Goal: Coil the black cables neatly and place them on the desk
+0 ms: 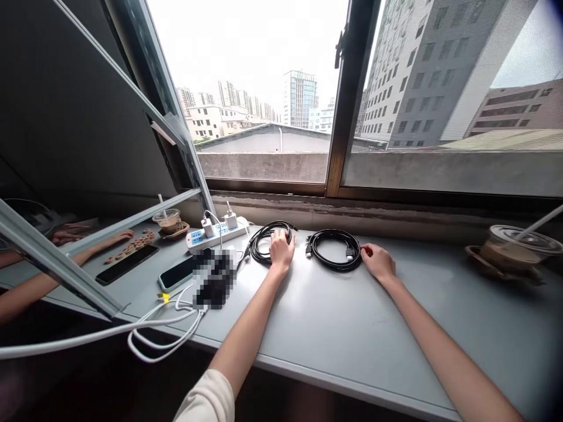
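Two coils of black cable lie side by side on the grey tabletop. My left hand point(282, 248) rests over the right side of the left coiled cable point(255, 248), its fingers bent around the strands. The right coiled cable point(336, 265) lies flat, with dark plugs point(308, 251) at its left and on its inner right side. At that coil's right edge, my right hand point(379, 262) has thumb and fingertips pinched together against the cable. The exact grip of the fingertips is partly hidden.
A white power strip point(220, 237) with plugged-in chargers stands at the back left. Nearby lie a phone point(176, 275), a pixelated dark patch and white cords point(153, 321). Drink cups point(510, 253) stand at both sides. Beyond a metal frame point(132, 223), another person's hand point(121, 237) reaches in.
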{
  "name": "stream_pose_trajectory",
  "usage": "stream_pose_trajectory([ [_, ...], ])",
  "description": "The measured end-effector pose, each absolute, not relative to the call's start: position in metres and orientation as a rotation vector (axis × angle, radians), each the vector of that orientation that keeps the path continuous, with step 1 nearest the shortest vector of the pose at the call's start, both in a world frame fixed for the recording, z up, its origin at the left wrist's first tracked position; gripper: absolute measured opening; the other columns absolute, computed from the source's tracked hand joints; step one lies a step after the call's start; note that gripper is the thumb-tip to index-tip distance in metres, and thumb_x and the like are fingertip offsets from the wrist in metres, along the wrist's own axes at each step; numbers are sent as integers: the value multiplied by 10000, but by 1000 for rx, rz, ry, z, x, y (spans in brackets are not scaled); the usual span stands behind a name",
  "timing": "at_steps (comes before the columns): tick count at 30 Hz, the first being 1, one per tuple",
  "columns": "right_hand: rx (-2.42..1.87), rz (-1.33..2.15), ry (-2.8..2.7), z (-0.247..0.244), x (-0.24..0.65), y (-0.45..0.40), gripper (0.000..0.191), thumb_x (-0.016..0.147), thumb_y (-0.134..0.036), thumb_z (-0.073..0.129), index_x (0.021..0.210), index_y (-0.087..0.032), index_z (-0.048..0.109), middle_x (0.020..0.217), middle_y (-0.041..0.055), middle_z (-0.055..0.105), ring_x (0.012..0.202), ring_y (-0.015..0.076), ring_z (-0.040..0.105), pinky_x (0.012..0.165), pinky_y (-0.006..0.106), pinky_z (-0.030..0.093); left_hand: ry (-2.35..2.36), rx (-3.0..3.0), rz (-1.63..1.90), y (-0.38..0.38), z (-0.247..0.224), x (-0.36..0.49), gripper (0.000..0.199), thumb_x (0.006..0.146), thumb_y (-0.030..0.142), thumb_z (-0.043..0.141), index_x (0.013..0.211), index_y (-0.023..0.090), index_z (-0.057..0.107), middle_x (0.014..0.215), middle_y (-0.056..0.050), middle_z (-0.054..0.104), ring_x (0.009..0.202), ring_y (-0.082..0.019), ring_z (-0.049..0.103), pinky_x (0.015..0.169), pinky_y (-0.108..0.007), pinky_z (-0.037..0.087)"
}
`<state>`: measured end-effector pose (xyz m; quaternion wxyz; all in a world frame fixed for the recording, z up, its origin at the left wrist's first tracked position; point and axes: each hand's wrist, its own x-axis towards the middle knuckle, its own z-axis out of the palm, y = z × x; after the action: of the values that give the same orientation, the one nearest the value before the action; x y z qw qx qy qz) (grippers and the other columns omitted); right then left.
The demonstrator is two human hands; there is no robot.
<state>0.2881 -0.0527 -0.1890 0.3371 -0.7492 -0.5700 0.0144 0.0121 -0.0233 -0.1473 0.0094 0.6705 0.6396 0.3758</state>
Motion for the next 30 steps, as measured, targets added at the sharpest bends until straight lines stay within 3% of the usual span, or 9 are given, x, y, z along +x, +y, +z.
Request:
stream_pose_trajectory([
  [6, -1994, 58, -1480, -192, 291, -51, 261, 778, -333, 455, 895, -232, 665, 881, 49, 681, 817, 234, 582, 552, 276, 325, 1919, 1976, 1432, -24, -139, 11, 221, 885, 356, 446, 893, 156, 540, 969, -110, 584, 982, -235, 530, 825, -333, 428],
  [12, -2013, 69, -1478, -192, 292, -50, 274, 775, -330, 459, 919, -227, 668, 864, 57, 681, 741, 208, 582, 546, 269, 311, 1824, 1764, 1700, -29, -121, 9, 289, 929, 393, 326, 951, 157, 491, 936, -106, 597, 853, -190, 588, 711, -294, 453],
  [17, -2025, 84, -1440, -188, 288, -52, 260, 778, -330, 462, 920, -244, 663, 835, 40, 679, 749, 209, 582, 558, 267, 322, 1412, 1532, 1881, -43, -94, 8, 275, 891, 443, 404, 890, 178, 478, 694, -1, 551, 540, -108, 551, 533, -232, 438],
  [21, -1989, 86, -1394, -184, 285, -53, 294, 780, -298, 445, 988, -244, 646, 864, 37, 674, 766, 200, 584, 571, 263, 338, 922, 1391, 1743, -59, -55, 6, 304, 803, 417, 556, 958, 178, 450, 520, 86, 460, 367, -75, 466, 395, -191, 386],
  [25, -1939, 104, -1384, -183, 283, -51, 308, 770, -285, 448, 1010, -236, 633, 867, 32, 670, 745, 191, 585, 568, 261, 343, 766, 1419, 1525, -67, -5, 8, 391, 751, 367, 622, 1025, 168, 425, 495, 85, 507, 412, -99, 532, 434, -199, 437],
  [30, -1884, 119, -1341, -183, 282, -50, 319, 787, -307, 428, 1039, -235, 612, 914, 25, 661, 757, 180, 584, 595, 263, 369, 725, 1398, 1551, -67, 39, 28, 214, 778, 313, 563, 900, 152, 494, 558, 35, 574, 479, -118, 581, 503, -230, 465],
])
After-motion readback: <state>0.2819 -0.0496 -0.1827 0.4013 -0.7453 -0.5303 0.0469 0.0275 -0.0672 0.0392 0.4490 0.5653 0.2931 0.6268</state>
